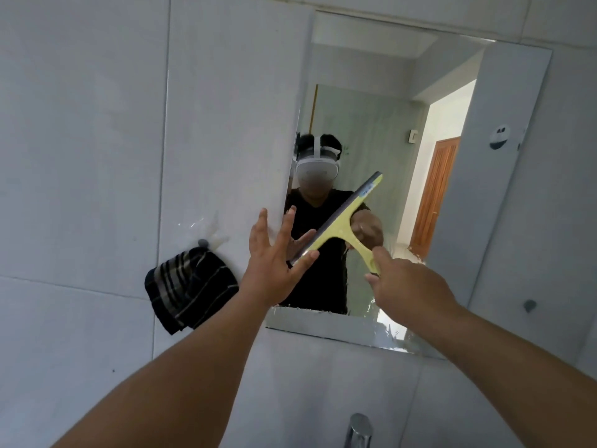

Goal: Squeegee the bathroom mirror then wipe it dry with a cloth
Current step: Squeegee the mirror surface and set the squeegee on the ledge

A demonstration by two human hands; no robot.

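Observation:
A yellow squeegee (342,221) with a grey rubber blade lies tilted against the wall mirror (452,189), blade running from lower left to upper right. My right hand (403,282) grips its handle from below. Fingers spread, my left hand (274,257) is raised at the mirror's left edge, its thumb touching the blade's lower end. On the tiled wall left of the mirror, a dark striped cloth (190,286) hangs from a hook.
A chrome tap (358,430) pokes up at the bottom edge below the mirror. A small hook (529,305) sits on the wall right of the mirror. Grey tiles surround the mirror, which reflects a person and a wooden door.

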